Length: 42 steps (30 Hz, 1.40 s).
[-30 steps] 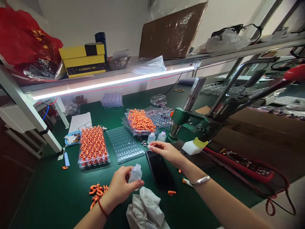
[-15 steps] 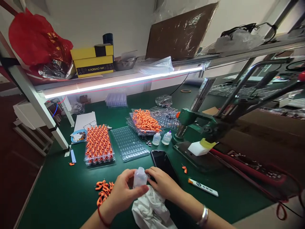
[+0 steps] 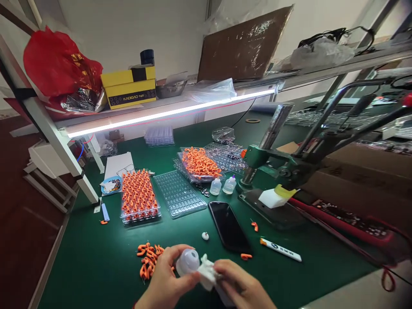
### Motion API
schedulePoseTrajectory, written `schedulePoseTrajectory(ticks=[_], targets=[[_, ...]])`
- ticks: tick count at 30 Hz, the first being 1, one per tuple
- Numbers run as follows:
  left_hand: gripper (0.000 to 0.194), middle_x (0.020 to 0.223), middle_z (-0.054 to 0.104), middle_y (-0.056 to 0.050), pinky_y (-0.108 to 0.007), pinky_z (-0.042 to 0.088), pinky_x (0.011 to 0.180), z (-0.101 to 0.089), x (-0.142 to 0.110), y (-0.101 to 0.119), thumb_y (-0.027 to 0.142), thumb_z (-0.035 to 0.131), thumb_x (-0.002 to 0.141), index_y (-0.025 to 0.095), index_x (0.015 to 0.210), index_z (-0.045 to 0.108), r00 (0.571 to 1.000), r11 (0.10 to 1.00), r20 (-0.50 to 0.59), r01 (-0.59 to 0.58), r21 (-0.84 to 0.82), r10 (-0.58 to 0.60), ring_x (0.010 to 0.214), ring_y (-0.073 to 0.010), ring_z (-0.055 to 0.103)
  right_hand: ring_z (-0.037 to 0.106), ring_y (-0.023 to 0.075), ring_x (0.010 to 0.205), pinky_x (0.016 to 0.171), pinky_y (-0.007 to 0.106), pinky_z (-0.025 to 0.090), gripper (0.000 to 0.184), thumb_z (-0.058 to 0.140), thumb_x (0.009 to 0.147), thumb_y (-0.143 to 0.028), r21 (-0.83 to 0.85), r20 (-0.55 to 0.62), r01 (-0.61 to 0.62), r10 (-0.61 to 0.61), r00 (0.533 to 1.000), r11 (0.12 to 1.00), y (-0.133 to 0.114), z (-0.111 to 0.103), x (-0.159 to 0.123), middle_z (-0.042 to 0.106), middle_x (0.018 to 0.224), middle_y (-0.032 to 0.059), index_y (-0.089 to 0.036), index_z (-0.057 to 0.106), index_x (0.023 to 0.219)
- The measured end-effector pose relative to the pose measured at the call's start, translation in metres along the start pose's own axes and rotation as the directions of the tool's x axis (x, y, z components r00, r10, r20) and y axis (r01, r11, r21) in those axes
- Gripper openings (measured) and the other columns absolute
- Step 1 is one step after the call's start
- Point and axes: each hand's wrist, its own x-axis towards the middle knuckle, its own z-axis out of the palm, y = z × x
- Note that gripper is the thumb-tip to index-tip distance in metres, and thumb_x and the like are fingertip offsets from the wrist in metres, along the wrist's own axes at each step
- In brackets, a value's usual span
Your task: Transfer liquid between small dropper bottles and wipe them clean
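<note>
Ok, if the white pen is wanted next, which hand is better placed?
Probably the right hand: it is nearer the pen and holds just a cloth, while the left hand holds the bottle, farther away.

Glossy black phone (image 3: 229, 226), translucent plastic bottle (image 3: 188, 262).

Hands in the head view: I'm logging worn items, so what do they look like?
The left hand and right hand are ungloved. A sliver of red band shows at the left wrist, by the picture's lower edge. No sleeves show.
</note>
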Motion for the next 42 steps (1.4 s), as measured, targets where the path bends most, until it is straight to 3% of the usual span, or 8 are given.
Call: schedulePoseTrajectory(ticks=[5,9,15,23,28,32,36,42], targets=[[0.041,0.100,0.066,-0.007,-0.031,0.043,0.079,0.006,-0.006,0.009,0.021,0.069,0.070,0.018,0.111,0.071,0.998,0.990,0.013,-0.067,0.125,0.066,0.091,-0.0239,0.059,0.071,0.0273,0.095,0.078,0.031,0.060,0.032,0.058,0.092,-0.052,0.173,-0.161,0.073,-0.045,0.986,0.982,-0.044,-0.026,0.021,0.072,0.110,0.0100,-0.027,0.073,0.105],[0.026,0.085,0.064,-0.004,-0.028,0.040,0.069,0.010,-0.008,0.016,0.019,0.067,0.071,0.017,0.096,0.073,0.985,0.969,0.037,-0.170,0.178,0.166,0.078,-0.0203,0.056,0.073,0.0235,0.089,0.075,0.027,0.058,0.013,0.068,0.087,-0.031,0.255,-0.020,0.186,-0.187,0.982,0.949,-0.090,-0.027,0.035,0.072,0.099,0.0088,-0.029,0.079,0.092],[0.023,0.086,0.068,-0.006,-0.027,0.045,0.071,0.015,-0.008,-0.002,0.010,0.064,0.070,0.018,0.089,0.075,0.951,0.925,0.002,-0.301,0.234,0.309,0.079,-0.0202,0.061,0.056,0.0169,0.067,0.059,0.024,0.046,0.020,0.075,0.075,-0.039,0.345,0.148,-0.104,0.055,0.987,0.933,-0.110,-0.024,0.038,0.062,0.076,0.0035,-0.019,0.070,0.073],[0.039,0.102,0.075,-0.008,-0.032,0.050,0.084,0.018,-0.013,-0.015,0.015,0.072,0.069,0.021,0.108,0.075,0.962,0.940,0.002,-0.267,0.212,0.273,0.093,-0.0256,0.067,0.050,0.0152,0.062,0.055,0.025,0.043,0.048,0.060,0.077,-0.068,0.356,0.155,-0.319,0.281,0.947,0.878,-0.082,-0.013,0.035,0.054,0.074,-0.0009,-0.021,0.054,0.087],[0.038,0.107,0.075,-0.008,-0.035,0.049,0.091,0.009,-0.017,-0.016,0.026,0.076,0.071,0.021,0.108,0.075,0.980,0.971,-0.044,-0.188,0.147,0.196,0.100,-0.0280,0.067,0.063,0.0275,0.087,0.082,0.040,0.051,0.031,0.063,0.074,-0.044,0.116,0.075,-0.272,0.265,0.961,0.955,-0.050,-0.012,0.023,0.065,0.092,0.0081,-0.021,0.060,0.094],[0.040,0.112,0.072,-0.010,-0.036,0.049,0.093,0.005,-0.016,-0.022,0.038,0.074,0.077,0.021,0.113,0.073,0.988,0.987,-0.054,-0.143,0.077,0.148,0.104,-0.0291,0.066,0.061,0.0376,0.115,0.102,0.051,0.044,0.052,0.080,0.057,-0.027,-0.085,0.147,-0.201,0.212,0.966,0.976,-0.035,-0.026,0.025,0.069,0.119,0.0131,-0.024,0.071,0.108],[0.044,0.117,0.071,-0.011,-0.035,0.050,0.094,0.005,-0.014,-0.024,0.042,0.073,0.080,0.020,0.118,0.069,0.995,0.996,-0.036,-0.090,0.000,0.090,0.107,-0.0292,0.065,0.057,0.0337,0.119,0.104,0.055,0.041,0.034,0.050,0.093,-0.037,-0.236,0.037,-0.107,0.118,0.992,0.966,-0.021,-0.032,0.053,0.064,0.124,0.0160,-0.021,0.065,0.119],[0.039,0.113,0.072,-0.010,-0.033,0.050,0.091,0.006,-0.013,-0.023,0.035,0.073,0.078,0.019,0.114,0.070,0.997,0.998,-0.047,-0.064,-0.021,0.063,0.102,-0.0277,0.066,0.062,0.0262,0.105,0.096,0.048,0.048,0.009,0.063,0.087,-0.017,-0.323,0.136,0.001,0.045,0.990,0.946,0.004,-0.009,0.092,0.068,0.105,0.0083,-0.018,0.069,0.095]])
